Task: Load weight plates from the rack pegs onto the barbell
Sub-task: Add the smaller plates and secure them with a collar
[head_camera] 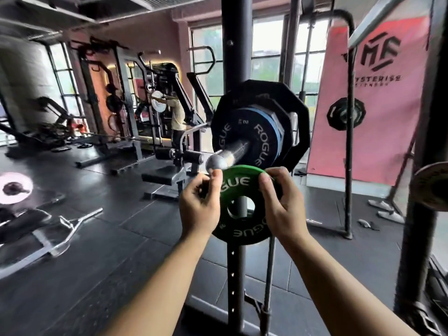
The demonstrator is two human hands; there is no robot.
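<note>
Though its lettering blurs, green plate apparently reads ROGUE.

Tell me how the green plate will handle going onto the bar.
The green plate looks rigid and probably light: it is small, thin, and pinched at the rim by the left hand and right hand. Being round, it would likely roll if dropped.

I hold the green Rogue change plate upright, just under the tip of the barbell sleeve — blue-edged Rogue plate and larger black plate already loaded.
</note>
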